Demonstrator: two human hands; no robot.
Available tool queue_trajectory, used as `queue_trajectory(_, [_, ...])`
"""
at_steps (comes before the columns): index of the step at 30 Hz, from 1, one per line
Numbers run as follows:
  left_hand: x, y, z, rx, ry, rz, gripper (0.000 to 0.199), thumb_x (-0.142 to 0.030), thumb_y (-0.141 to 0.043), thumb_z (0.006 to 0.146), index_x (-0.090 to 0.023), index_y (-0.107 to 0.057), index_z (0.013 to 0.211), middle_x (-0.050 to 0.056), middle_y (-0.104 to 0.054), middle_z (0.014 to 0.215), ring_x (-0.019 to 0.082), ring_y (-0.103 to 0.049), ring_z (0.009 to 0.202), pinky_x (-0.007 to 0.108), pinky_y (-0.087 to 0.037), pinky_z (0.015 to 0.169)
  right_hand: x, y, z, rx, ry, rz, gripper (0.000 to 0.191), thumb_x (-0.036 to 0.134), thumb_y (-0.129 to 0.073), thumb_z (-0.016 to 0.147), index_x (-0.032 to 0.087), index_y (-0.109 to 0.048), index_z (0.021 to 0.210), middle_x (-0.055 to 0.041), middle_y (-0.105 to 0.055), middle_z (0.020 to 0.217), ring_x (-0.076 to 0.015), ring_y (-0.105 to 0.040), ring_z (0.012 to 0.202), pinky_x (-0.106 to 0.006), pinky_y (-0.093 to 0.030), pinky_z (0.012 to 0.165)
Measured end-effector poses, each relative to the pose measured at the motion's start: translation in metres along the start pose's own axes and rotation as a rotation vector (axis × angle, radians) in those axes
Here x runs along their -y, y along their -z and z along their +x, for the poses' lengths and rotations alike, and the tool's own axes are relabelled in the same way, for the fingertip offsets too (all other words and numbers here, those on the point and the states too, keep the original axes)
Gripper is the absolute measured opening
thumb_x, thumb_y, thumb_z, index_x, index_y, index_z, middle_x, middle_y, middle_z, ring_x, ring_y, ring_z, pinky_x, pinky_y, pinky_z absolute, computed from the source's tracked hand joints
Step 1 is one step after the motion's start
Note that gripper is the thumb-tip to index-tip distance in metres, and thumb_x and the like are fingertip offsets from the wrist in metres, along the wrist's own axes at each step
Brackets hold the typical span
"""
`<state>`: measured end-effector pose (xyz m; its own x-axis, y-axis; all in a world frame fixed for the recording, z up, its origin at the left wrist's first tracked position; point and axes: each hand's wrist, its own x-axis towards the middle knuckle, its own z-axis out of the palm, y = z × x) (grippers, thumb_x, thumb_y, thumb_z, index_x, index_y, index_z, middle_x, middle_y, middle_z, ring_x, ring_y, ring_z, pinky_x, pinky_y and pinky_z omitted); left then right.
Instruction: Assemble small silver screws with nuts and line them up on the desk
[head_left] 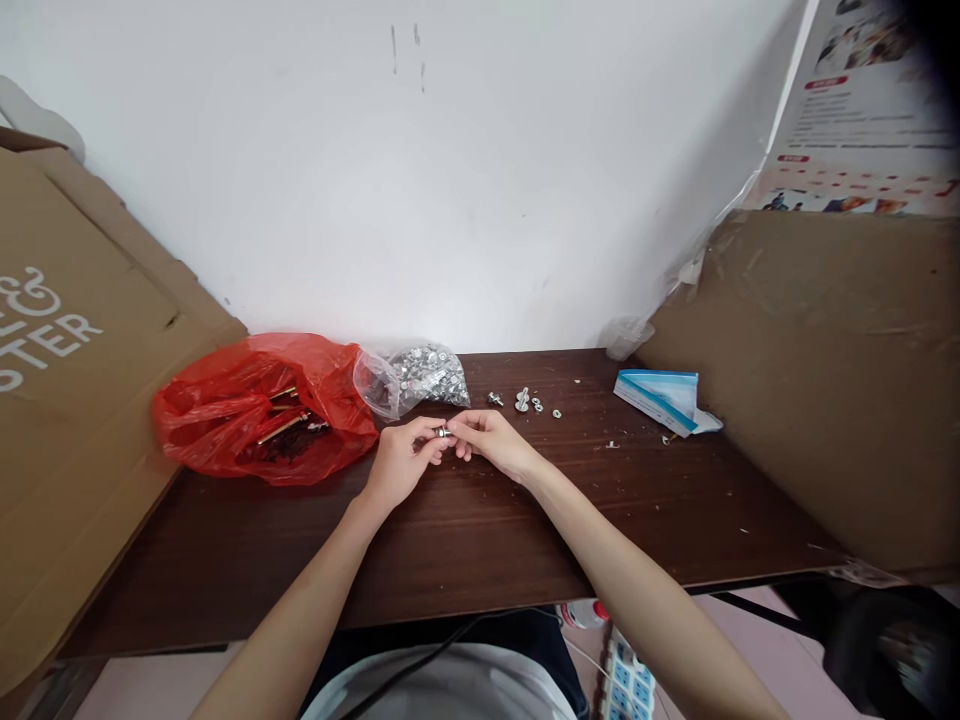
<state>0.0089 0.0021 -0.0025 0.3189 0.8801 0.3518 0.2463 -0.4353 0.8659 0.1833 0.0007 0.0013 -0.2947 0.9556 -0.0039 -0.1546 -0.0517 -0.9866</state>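
Note:
My left hand (403,456) and my right hand (487,440) meet above the brown tabletop, fingertips almost touching. Between them is a small shiny metal bolt (442,432), pinched by the thumb and fingers of both hands; its finer shape is partly covered by my fingertips. Just behind my hands, a clear plastic bag (431,375) full of small metal parts leans against the wall. To its right lie a loose bolt (495,399), a small cluster of metal fasteners (523,400) and several small nuts (556,413).
A red plastic bag (322,362) with long brass-coloured bolts (281,428) inside sits left. A blue and white paper packet (656,395) lies right. Cardboard walls stand at the left (90,420) and right (825,390). Below the edge are a power strip (628,680) and a red-capped bottle (581,613).

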Motion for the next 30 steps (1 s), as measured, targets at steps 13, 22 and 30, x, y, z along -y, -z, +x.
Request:
queue_trajectory(13, [-0.0020,0.0005,0.0004,-0.026,0.003,0.000,0.024,-0.027,-0.064,0.079,-0.013,-0.065,0.099,0.005,-0.073,0.074,0.017,-0.069,0.056,0.026,-0.059,0.056,0.0004,0.0016,0.0001,0.003,0.075,0.014,0.033,0.036,-0.080,0.064,0.016,-0.066,0.086,-0.0012,-0.066,0.076,-0.0099,-0.058,0.063,-0.026,-0.049,0.061])
queue_trajectory(22, [-0.0049,-0.0002,-0.0004,-0.030,0.029,-0.021,0.020,-0.026,-0.065,0.078,-0.014,-0.063,0.093,0.004,-0.072,0.073,0.017,-0.069,0.055,0.026,-0.059,0.055,0.0017,-0.0002,-0.0003,-0.020,0.088,0.058,0.030,0.032,-0.082,0.061,0.015,-0.066,0.081,-0.0013,-0.067,0.078,-0.0103,-0.061,0.068,-0.026,-0.051,0.067])
queue_trajectory(30, [-0.0039,-0.0009,-0.0004,-0.017,0.015,-0.027,0.019,-0.027,-0.064,0.080,-0.014,-0.061,0.093,0.004,-0.072,0.073,0.016,-0.069,0.056,0.027,-0.060,0.056,0.0015,-0.0003,-0.0004,0.014,-0.014,0.104,0.031,0.040,-0.076,0.070,0.013,-0.068,0.083,-0.0035,-0.067,0.071,-0.0113,-0.061,0.063,-0.026,-0.051,0.063])
